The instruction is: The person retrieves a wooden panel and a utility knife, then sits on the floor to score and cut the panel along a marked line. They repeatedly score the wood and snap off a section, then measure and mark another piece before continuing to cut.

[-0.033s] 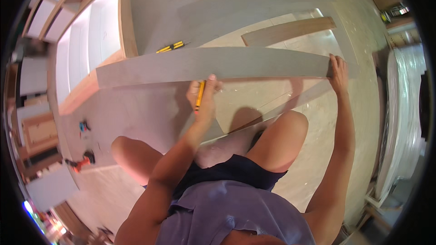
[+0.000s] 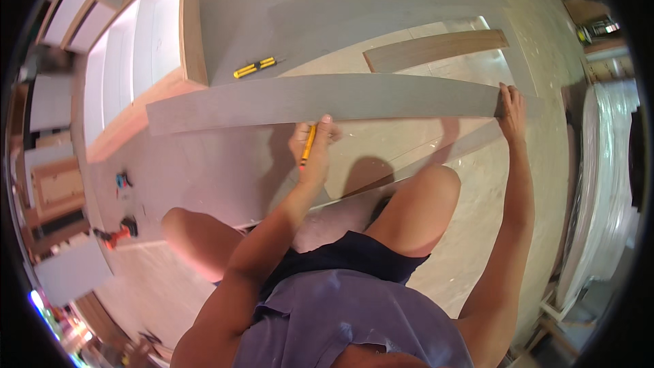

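A long grey board [image 2: 409, 97] is held up crosswise in front of me. My left hand [image 2: 315, 153] is closed at its near edge, a little left of the middle, with a yellow pencil [image 2: 308, 144] lying along the palm side. The fingers pass partly beneath the board, so their tips are hidden. At the board's right end my right hand [image 2: 512, 114] grips it, fingers over the top edge. Beyond the board, a yellow and black utility knife [image 2: 255, 67] lies on a grey sheet [image 2: 231, 0].
A brown wooden strip [image 2: 436, 49] lies past the board. Left stands a white cabinet with a wooden frame [image 2: 193, 27]. A red and black drill [image 2: 124, 232] and a small blue tool [image 2: 122, 182] rest on the floor. Plastic-wrapped panels [image 2: 603, 170] stand at right.
Both hands and the board have shifted slightly to the right. The board's left end overlaps the cabinet's corner a little less. Both hands keep their hold.
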A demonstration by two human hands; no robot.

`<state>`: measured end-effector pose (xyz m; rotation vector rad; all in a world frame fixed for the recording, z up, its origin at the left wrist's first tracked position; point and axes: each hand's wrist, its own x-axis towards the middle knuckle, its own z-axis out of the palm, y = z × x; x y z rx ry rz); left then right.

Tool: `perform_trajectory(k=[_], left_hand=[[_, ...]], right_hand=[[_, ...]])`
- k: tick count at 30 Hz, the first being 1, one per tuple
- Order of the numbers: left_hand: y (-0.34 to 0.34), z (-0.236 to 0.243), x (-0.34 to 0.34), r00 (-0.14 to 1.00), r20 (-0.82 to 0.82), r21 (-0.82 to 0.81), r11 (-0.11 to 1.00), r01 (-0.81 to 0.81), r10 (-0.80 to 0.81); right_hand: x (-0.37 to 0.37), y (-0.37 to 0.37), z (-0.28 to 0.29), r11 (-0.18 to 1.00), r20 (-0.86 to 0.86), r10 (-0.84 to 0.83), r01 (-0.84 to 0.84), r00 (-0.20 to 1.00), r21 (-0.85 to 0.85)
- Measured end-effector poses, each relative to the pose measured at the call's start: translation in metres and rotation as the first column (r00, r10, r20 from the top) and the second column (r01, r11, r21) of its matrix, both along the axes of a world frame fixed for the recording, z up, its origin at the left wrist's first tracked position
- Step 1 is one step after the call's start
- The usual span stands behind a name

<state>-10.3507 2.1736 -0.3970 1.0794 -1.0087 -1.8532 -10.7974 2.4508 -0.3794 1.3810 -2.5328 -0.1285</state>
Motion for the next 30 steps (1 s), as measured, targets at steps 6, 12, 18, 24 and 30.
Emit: perform_trajectory(k=[6,12,18,24,30], left_hand=[[0.072,-0.075,0.008,0.892,0.373,-0.161,0.929,0.334,-0.257],[0.117,-0.107,0.036,0.363,0.927,-0.331,0.664,0.670,0.096],[0.142,-0.154,0.033,0.205,0.974,-0.217,0.629,0.746,0.092],[0.125,-0.155,0.047,0.128,0.985,-0.172,0.527,0.833,0.118],[0.114,-0.169,0.062,0.188,0.967,-0.244,0.421,0.873,0.170]], right_hand=[[-0.105,-0.019,-0.067,0.807,-0.298,-0.222,0.347,0.928,0.478],[-0.003,-0.082,-0.170,0.913,0.428,0.210,-0.333,0.879,0.236],[0.041,-0.087,-0.149,0.908,0.483,0.072,-0.258,0.873,0.331],[0.036,-0.078,-0.161,0.905,0.425,0.118,-0.274,0.897,0.326],[0.044,-0.076,-0.169,0.910,0.384,0.169,-0.294,0.908,0.294]])
